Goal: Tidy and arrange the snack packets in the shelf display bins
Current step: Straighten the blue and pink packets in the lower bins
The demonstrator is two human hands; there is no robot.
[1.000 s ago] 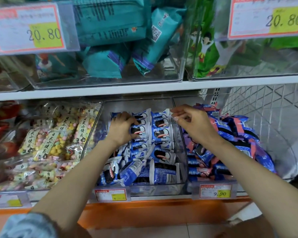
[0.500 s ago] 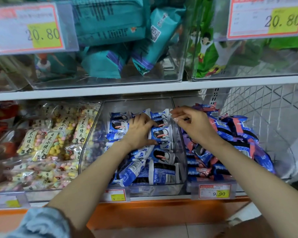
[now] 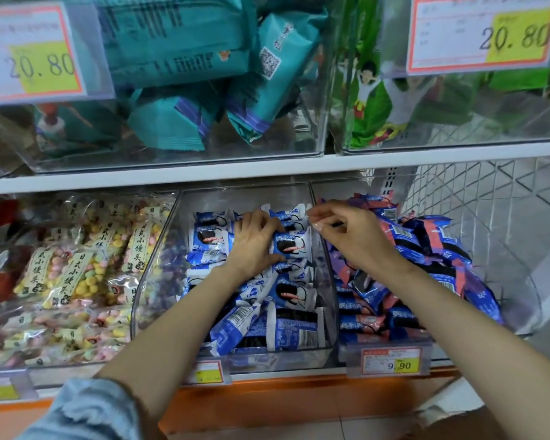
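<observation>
Starting at the front of the clear middle bin, blue-and-white packets lie piled crosswise. Further back in the bin, your left hand grips one packet, fingers curled over it, thumb beneath. Your right hand is above the bin's right wall, near its back, fingertips pinched close; whether they hold anything, cannot tell. Right of the bin: a heap of dark blue and pink packets. On the shelf above the bin: teal packets.

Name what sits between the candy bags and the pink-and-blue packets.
The clear bin of blue-and-white packets, left hand gripping one; head view.
</observation>
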